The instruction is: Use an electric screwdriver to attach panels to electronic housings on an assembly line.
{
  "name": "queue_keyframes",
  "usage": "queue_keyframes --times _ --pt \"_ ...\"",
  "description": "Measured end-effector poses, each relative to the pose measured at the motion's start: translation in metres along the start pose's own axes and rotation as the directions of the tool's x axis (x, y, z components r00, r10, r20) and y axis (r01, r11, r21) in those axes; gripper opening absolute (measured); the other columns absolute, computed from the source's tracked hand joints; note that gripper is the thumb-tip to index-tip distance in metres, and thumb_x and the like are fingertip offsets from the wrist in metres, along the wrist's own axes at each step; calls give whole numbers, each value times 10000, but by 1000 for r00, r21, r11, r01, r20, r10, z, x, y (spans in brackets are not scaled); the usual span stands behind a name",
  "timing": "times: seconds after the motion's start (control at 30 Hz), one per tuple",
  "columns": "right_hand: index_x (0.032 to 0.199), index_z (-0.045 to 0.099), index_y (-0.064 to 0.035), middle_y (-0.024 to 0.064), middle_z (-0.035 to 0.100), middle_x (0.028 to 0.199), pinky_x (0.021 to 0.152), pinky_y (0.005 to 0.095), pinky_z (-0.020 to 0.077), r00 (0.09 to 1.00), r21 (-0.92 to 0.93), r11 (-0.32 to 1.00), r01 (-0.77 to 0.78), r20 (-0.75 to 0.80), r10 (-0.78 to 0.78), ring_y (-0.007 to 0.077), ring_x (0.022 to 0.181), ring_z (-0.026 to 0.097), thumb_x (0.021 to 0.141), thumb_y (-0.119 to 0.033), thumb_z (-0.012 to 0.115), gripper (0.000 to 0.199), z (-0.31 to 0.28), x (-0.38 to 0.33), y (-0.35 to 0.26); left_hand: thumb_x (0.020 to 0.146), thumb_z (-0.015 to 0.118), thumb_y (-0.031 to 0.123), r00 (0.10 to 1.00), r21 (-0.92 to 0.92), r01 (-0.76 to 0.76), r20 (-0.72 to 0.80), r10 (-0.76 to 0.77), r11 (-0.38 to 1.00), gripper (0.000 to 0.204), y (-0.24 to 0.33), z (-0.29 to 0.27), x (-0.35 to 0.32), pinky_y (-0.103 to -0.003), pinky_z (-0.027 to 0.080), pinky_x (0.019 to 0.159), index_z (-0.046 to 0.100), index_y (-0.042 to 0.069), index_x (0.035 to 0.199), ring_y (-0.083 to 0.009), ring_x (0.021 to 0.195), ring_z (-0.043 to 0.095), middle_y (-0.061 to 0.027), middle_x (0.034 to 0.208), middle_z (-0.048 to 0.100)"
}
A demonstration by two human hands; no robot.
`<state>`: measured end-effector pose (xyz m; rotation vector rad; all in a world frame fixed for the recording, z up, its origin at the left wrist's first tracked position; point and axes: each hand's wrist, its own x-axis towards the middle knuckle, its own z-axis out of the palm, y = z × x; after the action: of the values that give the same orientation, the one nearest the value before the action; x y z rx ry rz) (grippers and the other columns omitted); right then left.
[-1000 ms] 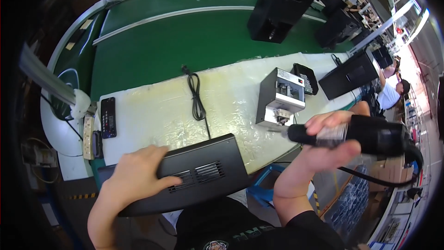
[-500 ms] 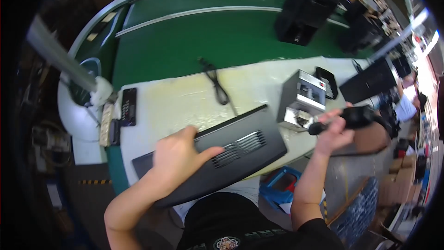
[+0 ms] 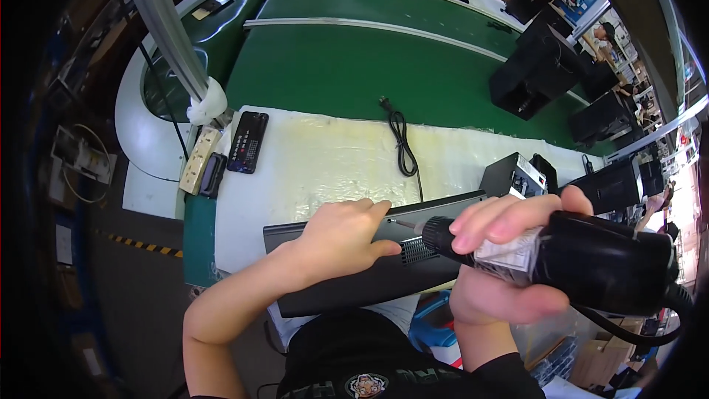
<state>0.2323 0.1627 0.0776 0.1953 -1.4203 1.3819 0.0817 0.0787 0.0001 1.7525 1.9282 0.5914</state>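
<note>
Two bare hands, set a little apart, work over a long black casing (image 3: pixel 347 286) with vent slots, which lies along the near edge of a white-covered surface (image 3: pixel 317 170) and juts past it toward the person's lap. The left hand (image 3: pixel 341 235) lies flat across the casing, fingers bent at its far side, thumb stretched away from them toward the vents; whether it grips or only rests there is hard to tell. The right hand (image 3: pixel 484 294) is wrapped firmly around a thick black power screwdriver (image 3: pixel 609 262), held sideways, its thin bit pointing left at the casing, between the left thumb and index finger. A black cable (image 3: pixel 400 140) runs from behind the casing to the surface's far edge. At the far left corner lies a black remote control (image 3: pixel 247 142). Toward the right end stands a grey metal machine (image 3: pixel 511 174), partly hidden by the right hand.
</note>
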Motion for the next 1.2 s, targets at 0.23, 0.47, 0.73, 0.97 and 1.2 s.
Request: queue_keyframes --times 0.23,0.47,0.73,0.97,1.2 --pt "1277 330 -85 38 506 798 559 318 508 972 -398 887 -234 -106 209 176 579 559 756 -705 535 836 25 -1 25 753 689 415 1000 -24 28 -3 -29 999 522 -7 -3 -1 -438 489 746 574 18 1072 -363 860 612 -177 934 639" --pt "1185 429 -78 84 589 872 638 309 524 938 29 938 -346 14 346 174 718 611 740 -269 798 610 12 -7 46 772 669 406 1000 36 5 10 -6 999 449 -10 0 4 -437 505 732 601 23 997 -360 850 630 -187 888 648" --pt "1212 482 23 97 609 918 714 282 481 997 -396 915 -77 -3 82 161 779 580 742 -198 778 598 15 -1 54 764 677 325 992 -61 -114 -53 111 992 349 -2 6 5 -452 495 697 622 85 1011 -350 850 629 -156 920 659" --pt "1132 492 1 37 581 736 565 227 443 1000 -405 914 10 -9 -15 82 608 510 779 -150 734 454 18 13 52 714 761 220 997 -114 24 71 -16 993 552 9 -12 -2 -407 455 869 544 0 1173 -348 1032 590 -211 1085 622" --pt "1267 303 58 97 544 758 506 321 515 827 -522 822 227 -342 -446 194 522 559 893 -490 531 702 -92 -4 -53 967 338 450 968 -607 162 -57 -246 778 592 -111 -19 -72 -316 448 776 651 -48 898 -243 804 626 -142 812 672"
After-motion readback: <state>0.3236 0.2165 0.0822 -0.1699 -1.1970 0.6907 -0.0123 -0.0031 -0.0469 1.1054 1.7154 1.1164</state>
